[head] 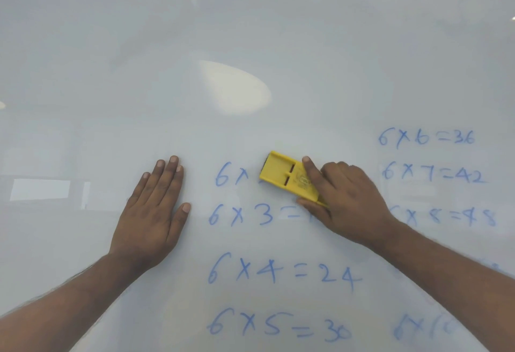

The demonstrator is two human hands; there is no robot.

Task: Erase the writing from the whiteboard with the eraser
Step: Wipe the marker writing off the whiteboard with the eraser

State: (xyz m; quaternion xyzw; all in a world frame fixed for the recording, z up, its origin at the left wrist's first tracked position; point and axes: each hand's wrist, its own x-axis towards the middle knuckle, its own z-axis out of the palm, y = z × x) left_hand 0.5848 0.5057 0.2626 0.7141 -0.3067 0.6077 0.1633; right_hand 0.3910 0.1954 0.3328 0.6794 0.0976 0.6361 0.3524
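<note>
eraser (pixel 288 174) is clamped in our right hand (pixel 345 198), left hand (pixel 156 212) flat and empty; tilting it risks smearing the near rows.

Whiteboard (pixel 250 31) fills view, glossy, light reflections. Blue writing (pixel 281 272): six-times sums, two columns. Yellow eraser (pixel 281 173) flat on it over top sum; left hand (pixel 152 212) pressed flat beside.

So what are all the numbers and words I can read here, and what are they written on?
All in blue marker on the whiteboard:
"6 x", rest under the yellow eraser
"6 x 3 =", answer behind the right hand
"6 x 4 = 24"
"6 x 5 = 30"
"6 x 6 = 36"
"6 x 7 = 42"
"x 8 = 48", start hidden
Bottom right line: too blurred.
Eraser's moulded mark: unreadable.
</note>
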